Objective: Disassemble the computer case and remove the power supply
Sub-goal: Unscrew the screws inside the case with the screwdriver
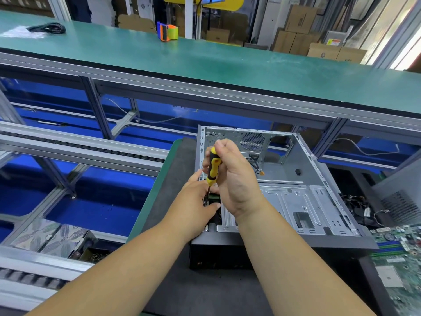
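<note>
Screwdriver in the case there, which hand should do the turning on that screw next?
Right, probably. The right hand already grips the yellow-and-black screwdriver, tip down at the computer case's near-left corner. The left hand sits at the tip, seemingly steadying it.

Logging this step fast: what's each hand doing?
Left hand: closed on a small part inside the case.
Right hand: closed on the screwdriver.

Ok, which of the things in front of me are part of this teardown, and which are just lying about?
In the job:
- open computer case
- yellow-and-black screwdriver, gripped by the right hand
- left hand, steadying the tip

Lying about:
- green motherboard, right of the case
- tape dispenser on the far bench
- black cable, far left
- cardboard boxes
</note>
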`<action>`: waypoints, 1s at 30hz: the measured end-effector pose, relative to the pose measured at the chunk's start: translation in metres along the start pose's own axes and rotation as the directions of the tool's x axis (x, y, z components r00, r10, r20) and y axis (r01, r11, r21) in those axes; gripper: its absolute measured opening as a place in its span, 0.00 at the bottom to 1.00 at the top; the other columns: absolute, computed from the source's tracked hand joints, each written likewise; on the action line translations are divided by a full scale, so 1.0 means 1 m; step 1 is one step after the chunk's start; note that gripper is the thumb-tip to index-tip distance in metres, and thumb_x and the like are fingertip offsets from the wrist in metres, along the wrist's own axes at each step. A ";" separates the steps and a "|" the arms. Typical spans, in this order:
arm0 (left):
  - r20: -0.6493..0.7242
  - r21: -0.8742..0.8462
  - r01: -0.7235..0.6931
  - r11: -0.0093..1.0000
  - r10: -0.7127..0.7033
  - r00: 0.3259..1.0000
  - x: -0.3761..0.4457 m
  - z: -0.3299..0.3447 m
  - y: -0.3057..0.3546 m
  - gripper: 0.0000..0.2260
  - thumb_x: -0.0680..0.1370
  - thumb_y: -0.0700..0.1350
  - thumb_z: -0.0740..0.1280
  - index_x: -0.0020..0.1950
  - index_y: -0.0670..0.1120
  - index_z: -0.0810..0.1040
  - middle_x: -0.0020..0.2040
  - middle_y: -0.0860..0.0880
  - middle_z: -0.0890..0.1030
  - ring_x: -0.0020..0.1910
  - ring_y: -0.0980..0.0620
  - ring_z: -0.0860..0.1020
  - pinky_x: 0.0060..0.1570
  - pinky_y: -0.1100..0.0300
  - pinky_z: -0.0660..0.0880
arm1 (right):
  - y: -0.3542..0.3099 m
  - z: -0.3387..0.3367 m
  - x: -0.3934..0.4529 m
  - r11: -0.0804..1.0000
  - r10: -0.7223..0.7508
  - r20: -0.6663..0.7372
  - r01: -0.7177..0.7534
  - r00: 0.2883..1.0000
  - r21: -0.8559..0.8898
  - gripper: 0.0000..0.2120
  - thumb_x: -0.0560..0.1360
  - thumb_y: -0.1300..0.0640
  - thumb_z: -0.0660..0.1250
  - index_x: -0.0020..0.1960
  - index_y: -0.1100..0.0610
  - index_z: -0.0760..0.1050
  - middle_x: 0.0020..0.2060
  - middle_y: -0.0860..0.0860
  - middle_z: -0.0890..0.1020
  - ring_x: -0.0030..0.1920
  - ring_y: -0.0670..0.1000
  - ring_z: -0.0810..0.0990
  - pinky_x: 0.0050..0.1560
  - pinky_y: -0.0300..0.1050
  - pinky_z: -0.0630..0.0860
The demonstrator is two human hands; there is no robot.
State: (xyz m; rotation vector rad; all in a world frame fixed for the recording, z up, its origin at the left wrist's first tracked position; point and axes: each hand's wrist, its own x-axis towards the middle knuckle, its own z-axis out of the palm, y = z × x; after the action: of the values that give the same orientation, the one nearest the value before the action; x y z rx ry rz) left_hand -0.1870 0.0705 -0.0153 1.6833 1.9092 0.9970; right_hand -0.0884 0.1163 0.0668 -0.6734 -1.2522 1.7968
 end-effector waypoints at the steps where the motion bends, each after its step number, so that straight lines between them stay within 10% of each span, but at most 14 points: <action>1: 0.005 0.000 0.000 1.000 0.000 1.000 0.000 0.000 0.000 0.07 0.73 0.49 0.71 0.45 0.61 0.76 0.64 0.58 0.72 0.70 0.52 0.67 0.62 0.50 0.73 | -0.001 0.000 -0.001 1.000 0.008 -0.006 -0.008 1.000 -0.027 0.10 0.79 0.50 0.64 0.40 0.51 0.72 0.37 0.47 0.77 0.37 0.47 0.76 0.42 0.45 0.71; 11: 0.023 -0.032 -0.016 0.999 0.016 1.000 -0.003 -0.002 0.002 0.10 0.74 0.48 0.71 0.52 0.62 0.78 0.73 0.62 0.65 0.76 0.60 0.56 0.70 0.55 0.65 | 0.002 0.004 0.004 1.000 -0.007 -0.122 0.011 0.993 0.027 0.23 0.83 0.45 0.55 0.36 0.54 0.76 0.30 0.50 0.75 0.30 0.48 0.71 0.35 0.41 0.68; 21: 0.009 -0.061 -0.054 0.997 0.054 0.998 -0.003 -0.003 0.002 0.11 0.74 0.46 0.71 0.47 0.63 0.76 0.61 0.76 0.64 0.75 0.59 0.57 0.69 0.57 0.65 | 0.008 0.007 0.014 0.984 -0.091 -0.018 0.093 0.996 0.152 0.21 0.81 0.45 0.54 0.35 0.57 0.69 0.22 0.49 0.65 0.24 0.47 0.59 0.27 0.39 0.58; 30: -0.007 0.152 -0.087 0.984 0.089 0.996 -0.017 -0.017 0.006 0.26 0.70 0.60 0.72 0.64 0.56 0.69 0.67 0.59 0.68 0.73 0.53 0.62 0.68 0.55 0.67 | 0.010 -0.008 0.007 0.995 -0.092 0.039 0.091 0.995 0.033 0.12 0.77 0.47 0.63 0.43 0.56 0.75 0.36 0.49 0.79 0.33 0.48 0.74 0.35 0.39 0.72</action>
State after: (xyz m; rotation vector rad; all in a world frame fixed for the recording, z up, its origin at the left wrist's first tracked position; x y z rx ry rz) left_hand -0.1919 0.0498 -0.0028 1.8652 1.9791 0.9182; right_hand -0.0887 0.1251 0.0549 -0.5562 -1.2596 1.7587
